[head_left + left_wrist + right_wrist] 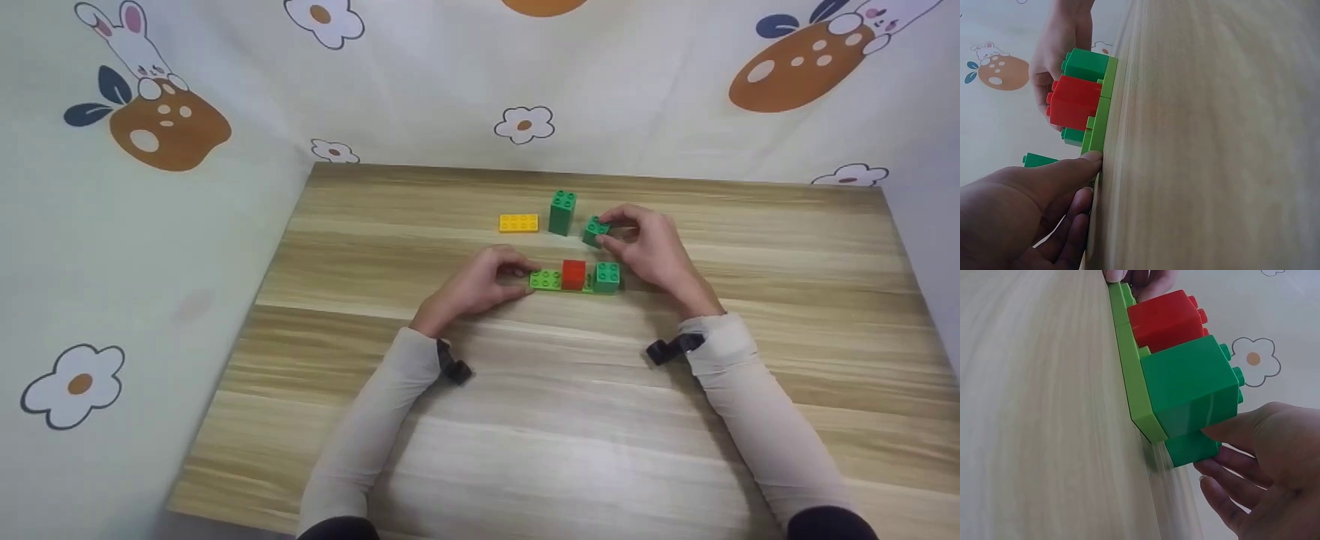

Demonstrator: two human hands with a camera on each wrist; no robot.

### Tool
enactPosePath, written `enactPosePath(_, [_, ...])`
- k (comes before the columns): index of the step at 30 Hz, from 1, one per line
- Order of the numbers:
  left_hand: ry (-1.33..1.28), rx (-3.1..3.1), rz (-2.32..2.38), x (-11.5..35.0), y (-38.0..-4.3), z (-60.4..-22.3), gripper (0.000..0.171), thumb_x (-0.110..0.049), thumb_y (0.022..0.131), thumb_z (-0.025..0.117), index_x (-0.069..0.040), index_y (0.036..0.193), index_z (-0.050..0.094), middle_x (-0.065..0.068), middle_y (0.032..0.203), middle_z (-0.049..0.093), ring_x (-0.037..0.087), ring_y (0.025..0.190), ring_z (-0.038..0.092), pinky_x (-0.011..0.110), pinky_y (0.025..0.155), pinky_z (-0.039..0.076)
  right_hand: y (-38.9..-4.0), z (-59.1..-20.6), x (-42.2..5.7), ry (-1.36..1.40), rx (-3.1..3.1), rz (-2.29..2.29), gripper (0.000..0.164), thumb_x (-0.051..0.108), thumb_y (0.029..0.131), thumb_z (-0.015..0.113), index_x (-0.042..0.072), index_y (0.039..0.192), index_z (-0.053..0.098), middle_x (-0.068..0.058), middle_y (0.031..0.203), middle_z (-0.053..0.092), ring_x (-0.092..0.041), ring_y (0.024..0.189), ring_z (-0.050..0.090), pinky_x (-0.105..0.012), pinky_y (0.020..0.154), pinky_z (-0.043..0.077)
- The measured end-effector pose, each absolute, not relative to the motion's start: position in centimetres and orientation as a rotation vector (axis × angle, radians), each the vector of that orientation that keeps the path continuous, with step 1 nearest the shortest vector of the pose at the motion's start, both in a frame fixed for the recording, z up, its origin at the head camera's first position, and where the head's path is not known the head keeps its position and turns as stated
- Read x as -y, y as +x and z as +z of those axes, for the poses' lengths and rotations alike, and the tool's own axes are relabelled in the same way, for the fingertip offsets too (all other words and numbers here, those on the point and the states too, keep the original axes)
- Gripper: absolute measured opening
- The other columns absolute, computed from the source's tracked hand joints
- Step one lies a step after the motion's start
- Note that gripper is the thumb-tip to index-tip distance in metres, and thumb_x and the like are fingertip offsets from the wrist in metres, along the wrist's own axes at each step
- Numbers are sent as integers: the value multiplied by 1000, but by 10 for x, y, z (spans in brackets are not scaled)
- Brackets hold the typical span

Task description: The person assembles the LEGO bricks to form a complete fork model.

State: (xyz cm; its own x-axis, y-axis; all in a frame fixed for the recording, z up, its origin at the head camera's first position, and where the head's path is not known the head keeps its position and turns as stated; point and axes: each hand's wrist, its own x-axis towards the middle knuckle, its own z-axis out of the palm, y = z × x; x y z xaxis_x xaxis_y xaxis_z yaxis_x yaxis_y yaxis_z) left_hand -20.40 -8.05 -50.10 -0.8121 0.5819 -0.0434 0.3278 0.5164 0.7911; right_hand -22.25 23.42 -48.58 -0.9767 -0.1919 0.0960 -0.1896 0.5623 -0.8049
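A low strip of light green toy bricks [545, 280], with a seam across its side, lies on the table. A red brick [574, 275] stands on its middle and a green brick [607, 277] on its right end. My left hand [486, 281] pinches the strip's left end between thumb and fingers. Behind the strip, my right hand [651, 247] grips another green brick [595, 231] by its right side. In the right wrist view that held brick [1192, 449] is partly hidden by the green one on the strip.
A tall green brick stack [562, 214] stands upright just left of the held brick. Farther left lies a flat yellow brick [518, 223]. The wooden table [540, 420] meets a patterned cloth [420, 97] at its back edge. Each wrist wears a black camera mount.
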Motion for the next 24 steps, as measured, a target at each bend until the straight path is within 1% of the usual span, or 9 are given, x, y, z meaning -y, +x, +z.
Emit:
enactPosePath(8, [766,-2472,1176,80,-203,-501,36,-15,96,83,-19,132,78,-2,125,76,11,111,68,32,103,58,-223,-486,-240,-347,-2779,-1451,29,11,97,82,7,125,77,-16,126,79,-33,120,72,-53,110,54])
enactPosePath(14, [787,-2455,1204,80,-204,-502,36,-13,96,83,-17,131,78,0,127,77,13,112,69,33,104,58,-222,-481,-242,-345,-2766,-1509,33,16,98,82,9,129,76,-14,126,78,-31,119,72,-51,111,54])
enactPosePath(19, [804,-2453,1199,80,-205,-503,36,-13,96,83,-16,131,78,0,129,77,12,114,69,32,105,58,-218,-472,-242,-369,-2731,-1559,35,20,99,82,10,132,75,-14,127,77,-31,120,70,-53,113,53])
enactPosePath(24, [801,-2445,1202,80,-205,-503,35,-13,96,83,-16,131,78,0,129,77,12,113,69,32,105,58,-215,-464,-241,-370,-2683,-1602,36,25,99,82,16,132,75,-8,128,75,-27,121,67,-52,114,52])
